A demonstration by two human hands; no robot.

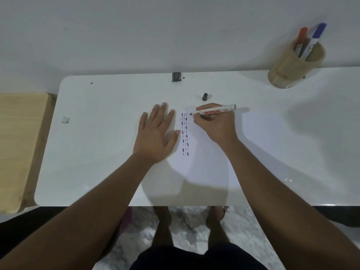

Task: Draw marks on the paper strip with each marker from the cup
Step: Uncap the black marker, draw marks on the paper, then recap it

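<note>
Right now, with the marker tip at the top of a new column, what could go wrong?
The right hand rests on the paper beside the marks; sliding down could smear them. The loose cap lies apart and might roll off or get forgotten. The left hand pins only one side, so the paper could shift.

White marker (214,110) with red lettering; beside its black tip, dark-blue and red dashes (185,134) pattern white paper (206,164).
</note>
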